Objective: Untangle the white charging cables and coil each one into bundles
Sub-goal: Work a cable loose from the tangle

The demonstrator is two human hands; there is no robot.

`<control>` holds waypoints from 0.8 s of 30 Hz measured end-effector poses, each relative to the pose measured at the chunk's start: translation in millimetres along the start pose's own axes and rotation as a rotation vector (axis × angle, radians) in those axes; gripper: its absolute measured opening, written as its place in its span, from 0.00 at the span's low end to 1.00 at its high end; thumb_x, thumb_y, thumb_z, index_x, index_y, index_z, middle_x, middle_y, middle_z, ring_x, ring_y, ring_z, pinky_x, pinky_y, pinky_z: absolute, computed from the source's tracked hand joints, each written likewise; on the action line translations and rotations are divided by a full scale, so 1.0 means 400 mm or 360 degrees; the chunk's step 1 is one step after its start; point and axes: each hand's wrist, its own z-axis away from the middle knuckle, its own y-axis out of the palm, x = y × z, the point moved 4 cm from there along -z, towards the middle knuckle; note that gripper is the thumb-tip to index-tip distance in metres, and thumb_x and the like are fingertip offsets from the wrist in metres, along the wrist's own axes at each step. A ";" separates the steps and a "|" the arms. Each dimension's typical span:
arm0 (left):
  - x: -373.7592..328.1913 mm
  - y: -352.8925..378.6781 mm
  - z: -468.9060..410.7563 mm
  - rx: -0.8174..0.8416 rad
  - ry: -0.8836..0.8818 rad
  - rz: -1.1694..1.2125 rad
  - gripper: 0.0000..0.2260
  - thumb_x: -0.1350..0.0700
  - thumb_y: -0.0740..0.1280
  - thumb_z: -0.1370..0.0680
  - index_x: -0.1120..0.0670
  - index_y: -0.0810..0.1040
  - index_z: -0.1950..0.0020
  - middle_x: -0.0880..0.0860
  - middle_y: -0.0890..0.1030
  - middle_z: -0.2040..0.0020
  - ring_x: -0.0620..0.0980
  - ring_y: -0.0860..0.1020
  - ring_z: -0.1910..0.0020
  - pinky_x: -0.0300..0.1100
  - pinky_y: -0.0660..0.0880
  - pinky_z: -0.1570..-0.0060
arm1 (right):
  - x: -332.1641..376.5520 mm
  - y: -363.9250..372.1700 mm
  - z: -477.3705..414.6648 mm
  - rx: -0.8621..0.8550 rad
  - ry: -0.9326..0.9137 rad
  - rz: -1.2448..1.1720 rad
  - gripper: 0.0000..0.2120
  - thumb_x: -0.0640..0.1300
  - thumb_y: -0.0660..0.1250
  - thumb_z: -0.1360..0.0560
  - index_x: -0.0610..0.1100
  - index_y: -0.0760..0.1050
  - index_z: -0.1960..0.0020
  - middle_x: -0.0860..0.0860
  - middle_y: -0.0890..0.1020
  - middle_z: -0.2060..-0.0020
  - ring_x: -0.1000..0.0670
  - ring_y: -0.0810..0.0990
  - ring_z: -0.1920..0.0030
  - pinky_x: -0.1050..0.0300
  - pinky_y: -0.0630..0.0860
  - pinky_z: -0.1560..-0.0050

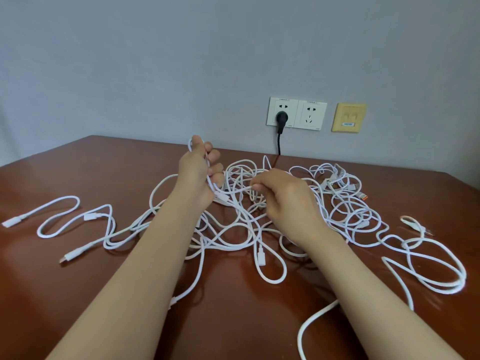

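Several white charging cables (233,237) lie tangled across the middle of the brown table (78,172). My left hand (197,172) is raised above the tangle, and its curled fingers grip a white cable strand that runs down through the palm. My right hand (283,196) hovers just to the right and pinches a strand (241,189) stretched between both hands. Loose ends with white connectors (13,220) trail off to the left. More loops (426,266) spread to the right.
On the wall behind are a double white socket (296,114) with a black plug (280,120) and its black cord dropping behind the table, plus a yellowed data plate (348,117). One connector with an orange tip (363,196) lies at the far right.
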 end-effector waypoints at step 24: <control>0.084 0.064 0.050 0.0397 0.0039 -0.1267 0.25 0.38 0.47 0.21 0.58 0.68 0.57 0.48 0.66 0.79 0.44 0.62 0.86 0.32 0.60 0.82 | 0.005 -0.017 0.000 0.0040 0.0548 -0.0719 0.15 0.43 0.69 0.26 0.53 0.62 0.59 0.55 0.71 0.73 0.60 0.71 0.73 0.70 0.65 0.71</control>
